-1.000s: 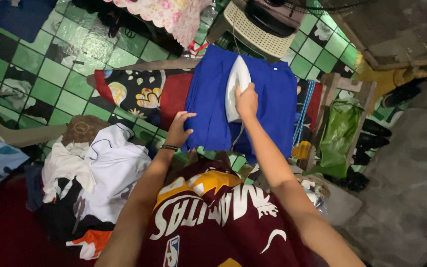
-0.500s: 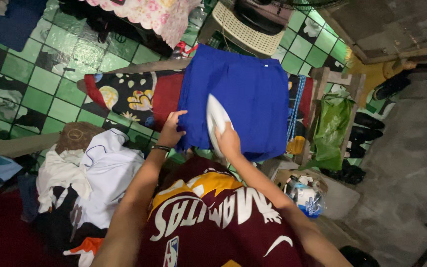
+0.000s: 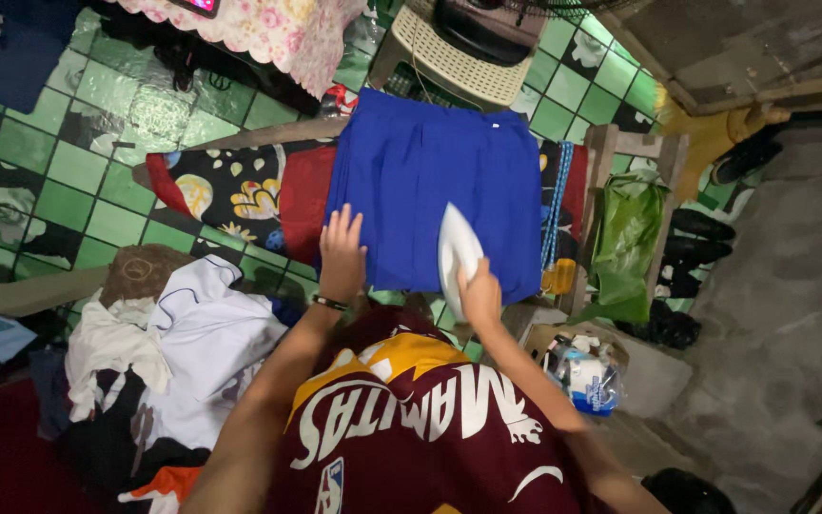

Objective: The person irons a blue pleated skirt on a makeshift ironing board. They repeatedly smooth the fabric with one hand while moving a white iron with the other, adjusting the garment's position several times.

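Note:
A blue garment [image 3: 430,181] lies spread flat over an ironing board [image 3: 240,190] with a dark floral cover. My right hand [image 3: 479,295] grips the handle of a white clothes iron [image 3: 456,255], which rests on the garment's near right part. My left hand [image 3: 342,255] lies flat with fingers spread on the garment's near left edge, a dark band on its wrist. My maroon jersey fills the bottom of the view.
A heap of white and dark clothes [image 3: 173,352] sits at my left. A green bag [image 3: 625,247] hangs by a wooden frame at right, above dark shoes [image 3: 696,252]. A cream plastic stool [image 3: 454,52] stands beyond the board. The floor is green and black tile [image 3: 68,162].
The iron slid from the far middle of the blue garment back toward me, then to the near right. My left hand shifted slightly along the garment's near left edge and flattened.

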